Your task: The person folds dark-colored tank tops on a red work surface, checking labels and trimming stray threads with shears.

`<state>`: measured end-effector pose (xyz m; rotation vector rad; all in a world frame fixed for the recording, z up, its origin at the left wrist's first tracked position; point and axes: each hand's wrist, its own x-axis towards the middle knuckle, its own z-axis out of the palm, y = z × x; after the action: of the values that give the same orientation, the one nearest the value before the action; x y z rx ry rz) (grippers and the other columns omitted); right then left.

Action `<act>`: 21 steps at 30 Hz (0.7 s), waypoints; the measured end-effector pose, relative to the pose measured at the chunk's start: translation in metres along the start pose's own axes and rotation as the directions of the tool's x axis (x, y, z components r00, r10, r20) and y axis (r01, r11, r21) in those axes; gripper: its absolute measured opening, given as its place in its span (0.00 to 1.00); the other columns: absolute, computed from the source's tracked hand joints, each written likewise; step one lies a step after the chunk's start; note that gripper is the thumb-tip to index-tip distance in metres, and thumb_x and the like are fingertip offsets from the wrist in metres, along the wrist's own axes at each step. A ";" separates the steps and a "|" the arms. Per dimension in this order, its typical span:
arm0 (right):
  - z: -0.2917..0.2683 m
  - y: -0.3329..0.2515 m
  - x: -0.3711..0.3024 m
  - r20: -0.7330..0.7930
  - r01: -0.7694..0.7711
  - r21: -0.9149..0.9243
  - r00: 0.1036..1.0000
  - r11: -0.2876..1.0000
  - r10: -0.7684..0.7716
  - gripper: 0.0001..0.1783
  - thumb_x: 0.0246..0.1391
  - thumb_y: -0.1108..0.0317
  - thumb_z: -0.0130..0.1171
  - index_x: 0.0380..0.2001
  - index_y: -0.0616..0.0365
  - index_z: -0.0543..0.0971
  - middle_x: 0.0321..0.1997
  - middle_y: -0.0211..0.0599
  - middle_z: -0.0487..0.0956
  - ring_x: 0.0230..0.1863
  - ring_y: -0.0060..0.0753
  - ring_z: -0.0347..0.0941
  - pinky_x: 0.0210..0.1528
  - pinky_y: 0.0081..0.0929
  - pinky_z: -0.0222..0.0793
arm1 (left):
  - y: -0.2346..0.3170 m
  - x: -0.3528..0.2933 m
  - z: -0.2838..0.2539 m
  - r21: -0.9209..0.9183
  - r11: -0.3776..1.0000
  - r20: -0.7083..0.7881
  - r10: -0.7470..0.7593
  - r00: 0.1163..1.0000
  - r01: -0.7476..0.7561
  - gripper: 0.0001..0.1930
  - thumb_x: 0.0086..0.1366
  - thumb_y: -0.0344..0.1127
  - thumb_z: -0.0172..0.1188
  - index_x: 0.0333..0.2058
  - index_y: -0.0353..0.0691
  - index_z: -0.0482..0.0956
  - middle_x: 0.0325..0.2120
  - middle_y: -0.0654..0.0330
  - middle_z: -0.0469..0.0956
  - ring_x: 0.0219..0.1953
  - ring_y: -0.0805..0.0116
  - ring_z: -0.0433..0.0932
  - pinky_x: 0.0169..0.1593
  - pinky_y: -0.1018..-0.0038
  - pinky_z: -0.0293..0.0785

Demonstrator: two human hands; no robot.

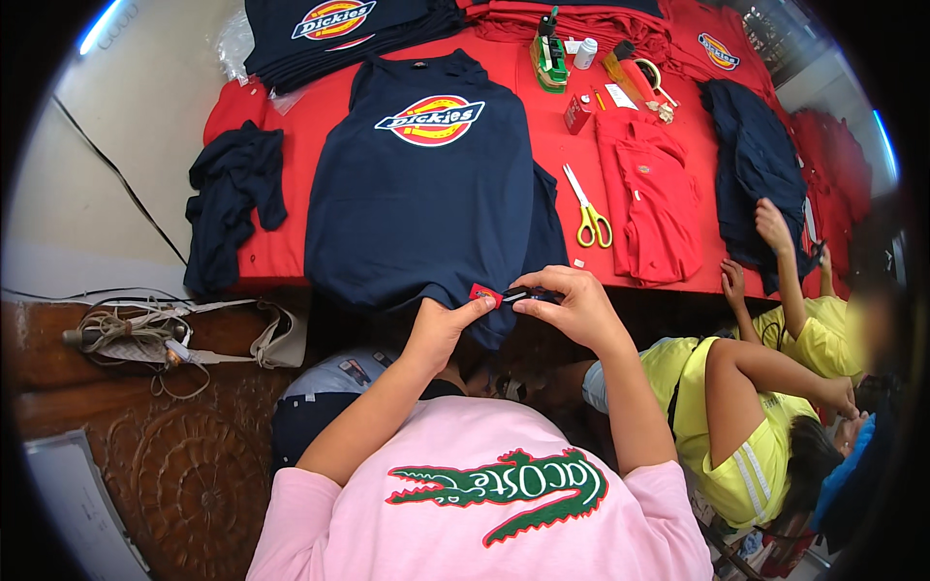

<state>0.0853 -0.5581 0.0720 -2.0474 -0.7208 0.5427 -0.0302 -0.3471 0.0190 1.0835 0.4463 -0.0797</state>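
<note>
A navy sleeveless shirt with a round red and yellow chest print lies in front of me, its hem hanging over the near table edge. My left hand pinches that hem beside a small red label. In my right hand is a small dark tool with metal blades, which looks like thread snips. Its tips point left and meet the fabric by the label. Whether the blades touch a thread is too small to tell.
On the red-covered table lie yellow-handled scissors, a folded red shirt and a green tape dispenser. Navy shirts are stacked at the far left. Two people in yellow shirts are at the right, one hand near navy fabric.
</note>
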 end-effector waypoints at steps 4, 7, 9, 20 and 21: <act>-0.003 -0.008 0.002 -0.001 0.030 -0.073 1.000 0.997 -0.030 0.15 0.54 0.59 0.78 0.43 0.52 0.92 0.31 0.33 0.85 0.34 0.34 0.81 0.38 0.31 0.75 | 0.005 -0.004 0.006 0.003 0.999 -0.026 0.042 0.999 -0.042 0.17 0.67 0.28 0.73 0.52 0.32 0.84 0.47 0.59 0.86 0.48 0.71 0.84 0.58 0.71 0.79; -0.002 -0.011 0.004 -0.009 0.056 -0.128 0.998 0.990 -0.058 0.14 0.54 0.58 0.78 0.42 0.51 0.92 0.30 0.32 0.84 0.33 0.35 0.80 0.37 0.33 0.74 | 0.011 -0.006 0.007 -0.001 0.999 -0.036 0.037 0.999 -0.037 0.17 0.66 0.28 0.73 0.53 0.32 0.83 0.47 0.60 0.86 0.49 0.71 0.84 0.58 0.71 0.79; -0.001 -0.007 0.006 -0.030 0.103 -0.180 0.993 0.978 -0.110 0.14 0.54 0.58 0.78 0.41 0.51 0.92 0.30 0.31 0.84 0.32 0.35 0.79 0.36 0.34 0.73 | 0.012 -0.006 0.004 0.006 1.000 -0.023 0.026 0.999 -0.026 0.18 0.66 0.28 0.73 0.54 0.32 0.83 0.48 0.60 0.86 0.50 0.71 0.84 0.58 0.71 0.79; 0.003 0.004 0.002 -0.267 0.053 -0.040 0.962 0.998 -0.062 0.17 0.55 0.61 0.79 0.45 0.57 0.89 0.30 0.35 0.84 0.31 0.29 0.80 0.35 0.27 0.74 | 0.009 -0.005 -0.001 -0.088 0.996 -0.032 0.005 0.999 -0.008 0.22 0.67 0.31 0.74 0.57 0.32 0.80 0.51 0.58 0.85 0.53 0.70 0.83 0.60 0.71 0.78; 0.003 -0.001 0.000 -0.257 0.028 -0.040 0.966 0.999 -0.037 0.18 0.54 0.61 0.79 0.45 0.58 0.89 0.30 0.36 0.85 0.31 0.29 0.81 0.35 0.28 0.74 | 0.011 -0.007 0.000 -0.101 0.995 -0.033 0.002 0.999 -0.006 0.21 0.67 0.30 0.74 0.57 0.32 0.81 0.50 0.59 0.85 0.52 0.70 0.84 0.59 0.71 0.79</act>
<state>0.0831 -0.5563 0.0717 -2.0866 -0.6109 0.2386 -0.0328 -0.3430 0.0313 0.9872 0.4731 -0.0353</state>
